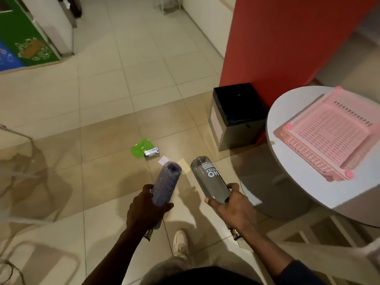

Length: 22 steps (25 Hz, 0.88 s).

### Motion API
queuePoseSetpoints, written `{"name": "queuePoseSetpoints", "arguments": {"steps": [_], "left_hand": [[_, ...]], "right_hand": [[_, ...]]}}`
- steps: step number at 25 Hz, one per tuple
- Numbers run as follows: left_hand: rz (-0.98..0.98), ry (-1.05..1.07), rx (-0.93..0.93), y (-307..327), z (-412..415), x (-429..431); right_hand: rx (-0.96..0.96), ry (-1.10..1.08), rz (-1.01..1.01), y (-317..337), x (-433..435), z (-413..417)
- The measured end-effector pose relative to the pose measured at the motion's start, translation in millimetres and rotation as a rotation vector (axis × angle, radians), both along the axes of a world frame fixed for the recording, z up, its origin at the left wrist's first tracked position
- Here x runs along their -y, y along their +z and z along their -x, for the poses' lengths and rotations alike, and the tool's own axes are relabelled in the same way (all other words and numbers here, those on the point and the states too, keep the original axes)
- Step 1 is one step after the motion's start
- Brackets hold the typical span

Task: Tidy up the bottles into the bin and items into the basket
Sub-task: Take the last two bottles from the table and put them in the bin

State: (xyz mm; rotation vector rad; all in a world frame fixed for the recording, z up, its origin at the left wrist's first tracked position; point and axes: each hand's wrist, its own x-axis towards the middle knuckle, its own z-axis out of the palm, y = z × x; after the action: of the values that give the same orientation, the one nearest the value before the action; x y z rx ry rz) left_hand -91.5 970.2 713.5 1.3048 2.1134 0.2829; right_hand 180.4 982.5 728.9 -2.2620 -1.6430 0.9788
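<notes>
The person stands over the tiled floor with a bottle in each fist. The left hand point(144, 210) wraps around the purple bottle point(167, 177), and the right hand point(232, 210) curls around the grey bottle point(209, 177). Both bottles stick out forward past the fingers, bases away from the body and caps below the wrists.

The black-lined bin point(224, 136) sits on the floor ahead and to the right, against the red pillar point(287, 38). The pink basket point(304, 155) rests on the round white table point(287, 192).

A green packet point(141, 148) and a silver packet point(151, 153) lie touching on the floor just beyond the bottles, with a white paper slip point(162, 160) beside them.
</notes>
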Motion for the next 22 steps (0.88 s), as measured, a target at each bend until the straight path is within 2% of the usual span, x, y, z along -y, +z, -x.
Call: {"name": "queuePoseSetpoints", "arguments": {"steps": [6, 13, 18, 22], "left_hand": [[0.009, -0.169, 0.021, 3.1, -11.0, -126.6], [0.035, -0.284, -0.004, -24.8, -71.2, -280.1], [0.07, -0.392, -0.069, -20.8, -117.1, -405.2], [0.067, -0.489, -0.1, -17.2, -145.6, -478.2]], "right_hand": [[-0.047, -0.145, 0.003, 4.3, -87.6, -5.0], [-0.133, -0.255, 0.018, -24.4, -229.6, -46.9], [-0.241, -0.326, 0.135, -39.0, -337.0, -90.7], [-0.297, -0.359, 0.109, -42.2, -384.0, -115.1]]}}
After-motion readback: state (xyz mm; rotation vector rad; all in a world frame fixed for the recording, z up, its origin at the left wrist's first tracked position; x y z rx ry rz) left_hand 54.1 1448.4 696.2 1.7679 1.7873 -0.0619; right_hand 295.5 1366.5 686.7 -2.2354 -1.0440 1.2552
